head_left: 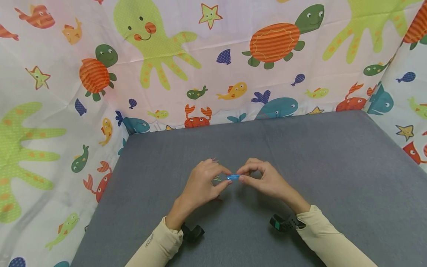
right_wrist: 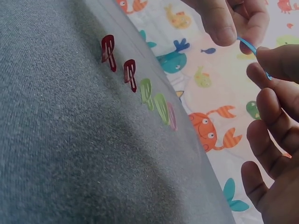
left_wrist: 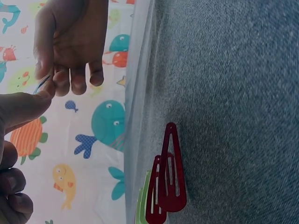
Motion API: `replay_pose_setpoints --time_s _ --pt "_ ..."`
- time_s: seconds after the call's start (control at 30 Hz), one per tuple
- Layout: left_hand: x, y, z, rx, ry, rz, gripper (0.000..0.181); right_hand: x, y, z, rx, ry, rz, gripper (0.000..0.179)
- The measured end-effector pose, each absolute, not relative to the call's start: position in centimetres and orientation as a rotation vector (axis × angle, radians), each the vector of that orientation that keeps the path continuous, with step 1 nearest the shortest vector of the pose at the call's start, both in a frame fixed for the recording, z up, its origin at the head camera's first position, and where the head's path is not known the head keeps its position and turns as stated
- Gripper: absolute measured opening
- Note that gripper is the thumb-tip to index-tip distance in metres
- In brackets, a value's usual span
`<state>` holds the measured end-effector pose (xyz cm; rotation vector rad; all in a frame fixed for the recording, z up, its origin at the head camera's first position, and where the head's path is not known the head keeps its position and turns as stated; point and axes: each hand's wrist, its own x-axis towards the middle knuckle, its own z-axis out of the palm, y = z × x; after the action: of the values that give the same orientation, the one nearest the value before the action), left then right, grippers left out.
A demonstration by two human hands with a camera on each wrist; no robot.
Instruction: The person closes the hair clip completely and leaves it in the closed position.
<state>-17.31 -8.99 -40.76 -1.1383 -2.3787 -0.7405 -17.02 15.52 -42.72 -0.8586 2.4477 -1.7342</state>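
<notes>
Both hands pinch a blue snap hair clip point(head_left: 233, 177) above the table, one at each end. My left hand point(head_left: 203, 181) has thumb and forefinger on its left end. At the other end, the right hand point(head_left: 267, 180) grips it between thumb and forefinger, the other fingers loosely bent. The right wrist view shows the thin blue strip edge-on between the fingertips. Below the hands, a row of snap clips lies on the cloth: two dark red clips point(right_wrist: 130, 70), two green clips point(right_wrist: 161, 107) and a pink clip point(right_wrist: 172, 119). In the head view the left hand mostly hides them.
A grey cloth-covered table point(head_left: 160, 155) spreads under the hands. Behind it and along the sides hangs a white curtain point(head_left: 186, 22) printed with sea animals. Each wrist wears a black band with a device, such as the right wrist camera point(head_left: 280, 223).
</notes>
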Motion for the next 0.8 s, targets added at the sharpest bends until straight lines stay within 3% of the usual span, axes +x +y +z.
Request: replay_pose_setpoints --time_s 0.8 --pt "-17.52 -8.94 -40.85 -1.097 -2.466 -0.782 0.016 -17.48 15.17 -43.32 -1.237 2.909 -1.543 0.023"
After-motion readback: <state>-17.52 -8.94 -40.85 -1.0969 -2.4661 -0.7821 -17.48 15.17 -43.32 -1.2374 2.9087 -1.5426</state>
